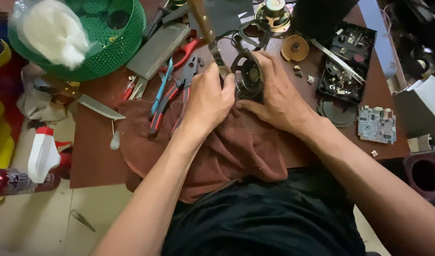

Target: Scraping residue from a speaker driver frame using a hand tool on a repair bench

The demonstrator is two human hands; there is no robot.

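A small black speaker (248,76) sits upright on the brown cloth (227,147) at mid-table. The right hand (279,95) wraps around it, steadying it, while the left hand (208,99) is closed on a wooden-handled tool (205,26) at its rim. Left of them, pliers (172,95); farther out, a green basket (104,52) holding a clear bag of white stuffing (49,31).

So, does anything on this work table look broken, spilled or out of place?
Yes. A black device lies opened with its insides bare, a green circuit board loose beside it, and small fragments scattered near the hands. A knife lies unsheathed at the table's left.
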